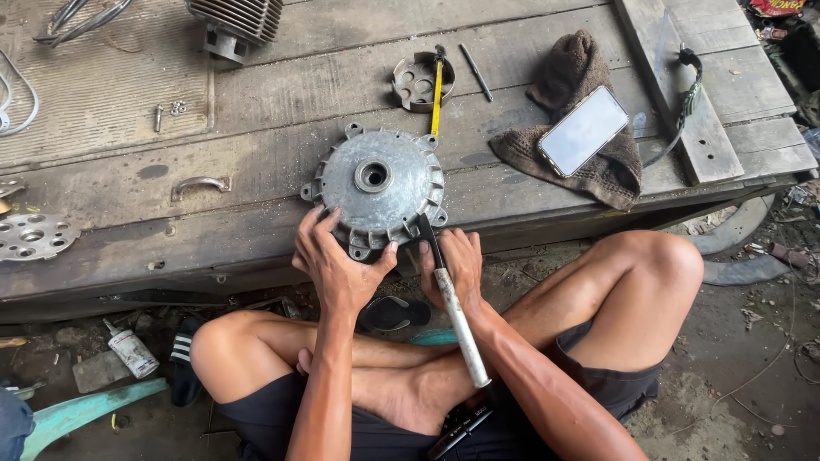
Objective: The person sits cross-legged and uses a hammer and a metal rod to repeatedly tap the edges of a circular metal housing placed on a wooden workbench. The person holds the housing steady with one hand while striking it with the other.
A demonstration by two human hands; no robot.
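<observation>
Two hands meet at the near rim of a round grey metal hub [376, 181] lying flat on a worn wooden bench [256, 154]. The left hand [335, 265] spreads open over the hub's edge, fingers pressing it. The right hand [453, 265] is closed around a hammer [453, 307], whose head touches the rim. Behind lie a smaller metal disc [420, 82], a yellow tool [437, 94], and a phone [584, 130] on a brown rag [598, 171].

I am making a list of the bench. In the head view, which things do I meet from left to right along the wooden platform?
Perforated metal disc → curved metal handle → round grey hub → brown rag → phone → wooden plank.
</observation>
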